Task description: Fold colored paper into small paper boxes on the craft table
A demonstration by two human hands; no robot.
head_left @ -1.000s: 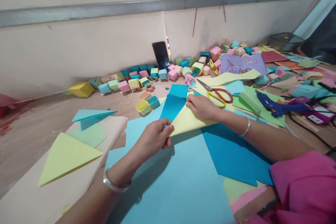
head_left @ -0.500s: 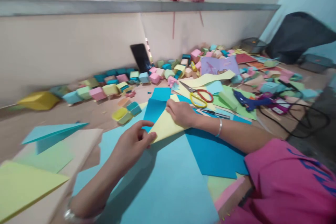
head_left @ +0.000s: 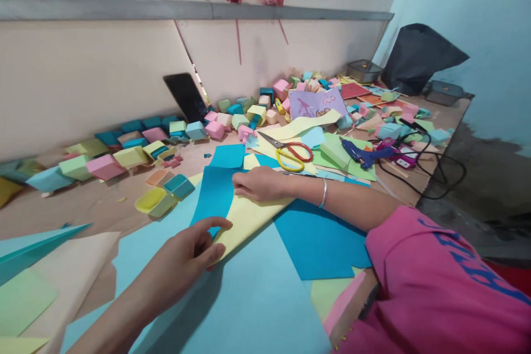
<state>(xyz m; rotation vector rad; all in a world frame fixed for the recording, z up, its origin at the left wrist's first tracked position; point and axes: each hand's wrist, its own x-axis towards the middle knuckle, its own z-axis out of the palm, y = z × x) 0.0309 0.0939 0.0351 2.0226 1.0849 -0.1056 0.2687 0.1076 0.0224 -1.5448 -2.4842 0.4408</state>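
Paper point(head_left: 249, 215), yellow, lies under flat right hand point(head_left: 259, 183), corner pinched by left hand point(head_left: 185, 253).

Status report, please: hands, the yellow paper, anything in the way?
Left hand pinches yellow paper at near corner; right hand flat on far end. Paper lies on blue sheets. Scissors beyond, clear.

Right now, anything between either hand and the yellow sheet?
Nothing visible. Both hands are on the yellow sheet: the left hand pinches its near corner, the right hand presses flat on its far end. The scissors lie beyond the right hand.
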